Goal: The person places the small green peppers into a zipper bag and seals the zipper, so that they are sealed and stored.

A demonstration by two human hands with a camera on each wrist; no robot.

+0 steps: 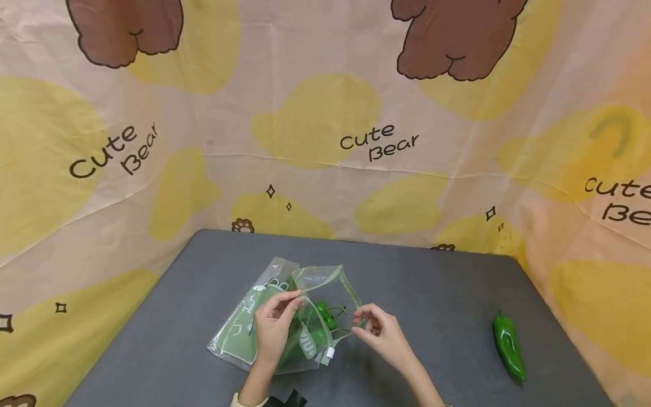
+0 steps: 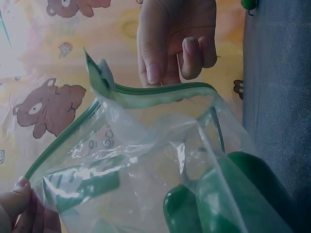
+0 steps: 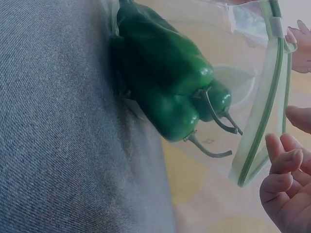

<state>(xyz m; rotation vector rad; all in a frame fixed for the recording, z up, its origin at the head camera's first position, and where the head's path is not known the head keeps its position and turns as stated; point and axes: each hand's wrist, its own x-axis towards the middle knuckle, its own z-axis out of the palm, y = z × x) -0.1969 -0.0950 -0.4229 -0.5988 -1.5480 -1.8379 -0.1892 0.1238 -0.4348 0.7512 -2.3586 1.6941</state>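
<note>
A clear zip bag with a green-edged mouth and a white slider lies on the grey table, its mouth spread apart. Several green peppers with stems show through the plastic, stems toward the mouth. My left hand pinches the mouth's left edge between thumb and fingers; its fingertips also show in the left wrist view. My right hand is at the opposite edge, thumb and index finger apart, the other fingers bent. Whether its fingertips touch the rim is hard to tell.
Another green pepper lies alone at the table's right side. The grey tabletop meets a printed bear cloth at the back and sides. A black strap-like piece shows at the bottom beside my left wrist.
</note>
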